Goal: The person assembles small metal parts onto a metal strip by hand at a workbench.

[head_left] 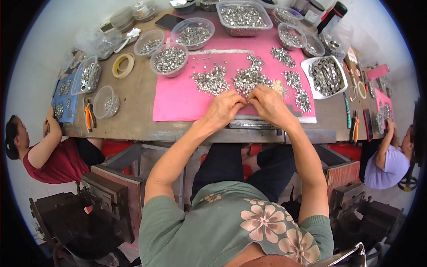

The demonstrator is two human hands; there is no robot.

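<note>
Both my hands are at the near edge of a pink cloth, close together, with fingertips pinched. My left hand and my right hand are closed at the fingertips; whatever they hold is too small to make out. Just beyond the fingers lie loose piles of small shiny metal pieces, one a left pile and one a middle pile. Smaller clusters of metal pieces lie to the right. A flat metal block sits at the table edge below my hands.
Tubs of metal pieces stand around the cloth, among them a round tub, a rectangular tub and a white tray. Orange-handled pliers and a tape roll lie left. People work at the left and right.
</note>
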